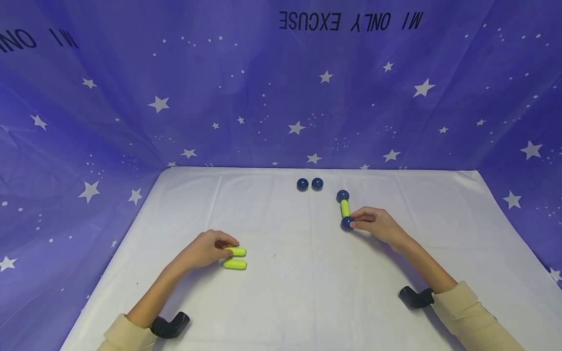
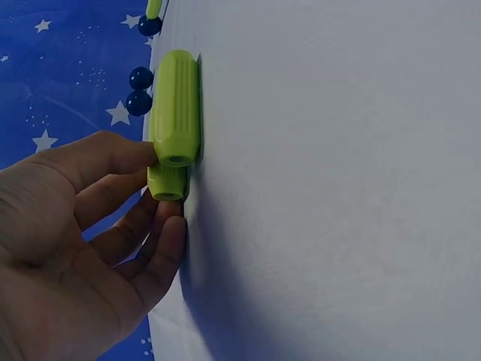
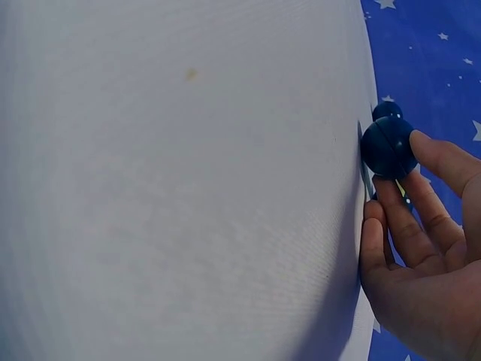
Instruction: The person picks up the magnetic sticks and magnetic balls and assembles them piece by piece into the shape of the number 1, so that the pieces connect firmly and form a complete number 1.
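My right hand (image 1: 381,227) pinches a dark blue ball (image 1: 347,224) between thumb and fingers at the right of the table. That ball touches the near end of a yellow-green rod (image 1: 345,208), whose far end meets another blue ball (image 1: 343,196). At the left, my left hand (image 1: 205,250) has its thumb and fingers around the left end of a ribbed yellow-green rod (image 1: 239,252). A second such rod (image 1: 235,264) lies parallel just nearer to me, apart from it. In the left wrist view, this nearer rod (image 2: 179,105) partly covers the pinched one (image 2: 167,183).
Two loose blue balls, a left one (image 1: 302,184) and a right one (image 1: 317,184), lie side by side near the table's back edge. A white cloth covers the table (image 1: 281,302). A purple-blue curtain (image 1: 263,87) with stars encloses the back and sides.
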The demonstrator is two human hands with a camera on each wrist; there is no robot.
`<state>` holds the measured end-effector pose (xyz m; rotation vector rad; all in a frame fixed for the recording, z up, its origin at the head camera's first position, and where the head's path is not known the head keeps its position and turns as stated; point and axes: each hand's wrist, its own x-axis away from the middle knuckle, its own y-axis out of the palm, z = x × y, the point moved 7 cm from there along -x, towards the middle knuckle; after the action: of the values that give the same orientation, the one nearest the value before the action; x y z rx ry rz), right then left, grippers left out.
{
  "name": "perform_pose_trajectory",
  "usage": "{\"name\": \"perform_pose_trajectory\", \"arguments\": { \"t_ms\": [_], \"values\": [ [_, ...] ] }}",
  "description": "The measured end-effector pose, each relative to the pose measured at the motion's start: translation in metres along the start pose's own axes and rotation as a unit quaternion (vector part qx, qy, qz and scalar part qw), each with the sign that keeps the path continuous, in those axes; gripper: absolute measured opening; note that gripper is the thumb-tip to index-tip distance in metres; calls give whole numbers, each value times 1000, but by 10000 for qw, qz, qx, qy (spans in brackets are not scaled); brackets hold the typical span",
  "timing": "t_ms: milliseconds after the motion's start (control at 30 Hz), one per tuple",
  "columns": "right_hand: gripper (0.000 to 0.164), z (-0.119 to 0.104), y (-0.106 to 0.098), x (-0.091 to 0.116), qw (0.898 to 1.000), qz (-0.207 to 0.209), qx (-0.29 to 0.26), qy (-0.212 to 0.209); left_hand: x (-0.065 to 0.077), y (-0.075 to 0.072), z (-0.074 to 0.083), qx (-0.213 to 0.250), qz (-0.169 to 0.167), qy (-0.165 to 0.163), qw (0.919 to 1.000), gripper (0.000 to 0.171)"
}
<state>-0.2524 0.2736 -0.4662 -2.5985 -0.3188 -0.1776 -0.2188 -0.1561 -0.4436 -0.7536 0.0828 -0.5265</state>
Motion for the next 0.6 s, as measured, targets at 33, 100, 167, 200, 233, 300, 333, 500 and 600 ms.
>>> {"name": "perform_pose_trajectory", "arguments": {
  "t_ms": [33, 100, 167, 200, 233, 300, 333, 500, 600],
  "values": [
    [40, 0, 0, 0, 10000, 4, 5, 3, -1, 0, 0, -38, -8, 16, 10000, 23],
    [40, 0, 0, 0, 10000, -7, 13, 1, -2, 0, 1, -99, -37, 31, 9999, 23],
    [40, 0, 0, 0, 10000, -5, 5, 20, -3, 0, 2, -153, -78, 41, 9998, 23],
    [40, 1, 0, 0, 10000, -5, 0, 26, -4, 0, 2, -163, -108, 44, 9998, 24],
    [40, 1, 0, 0, 10000, -9, -6, 32, -4, 1, 3, -171, -137, 50, 9997, 24],
    [40, 0, 0, 0, 10000, -15, -21, 28, -5, 1, 3, -164, -181, 17, 9997, 23],
    [40, 0, 0, 0, 10000, -22, -23, 23, -5, 2, 3, -174, -194, 6, 9997, 23],
    [40, 0, 0, 0, 10000, -32, -9, -15, -9, 3, 5, -233, -156, -51, 9996, 21],
    [39, 0, 0, 0, 10000, -41, -17, -42, -12, 2, 9, -275, -50, -18, 9996, 20]
  ]
}}
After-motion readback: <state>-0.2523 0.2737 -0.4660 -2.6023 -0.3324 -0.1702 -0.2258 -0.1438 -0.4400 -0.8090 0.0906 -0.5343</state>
